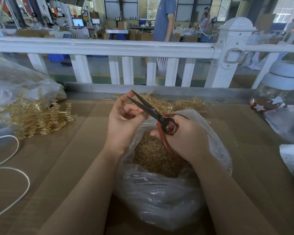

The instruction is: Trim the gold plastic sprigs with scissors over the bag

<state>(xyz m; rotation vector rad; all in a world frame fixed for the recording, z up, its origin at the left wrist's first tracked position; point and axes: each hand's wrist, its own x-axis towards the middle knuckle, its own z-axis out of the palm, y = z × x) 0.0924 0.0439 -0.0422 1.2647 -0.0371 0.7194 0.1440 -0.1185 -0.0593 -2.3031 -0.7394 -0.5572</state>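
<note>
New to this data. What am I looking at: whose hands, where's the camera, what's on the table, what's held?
No machine: a person's bare hands, filmed by one wide-angle camera worn on the head, looking down. The right hand holds red-handled scissors, blades slightly open, in its grip. The left hand is curled by the blades; any piece in it is too small to tell. Below them is an open clear bag with gold trimmings inside. Gold sprigs are piled left and behind on the brown cardboard surface. A white cord lies far left.

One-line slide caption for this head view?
Right hand grips open red-handled scissors over a clear bag of gold trimmings; left hand's fingers curl beside the blades.
</note>
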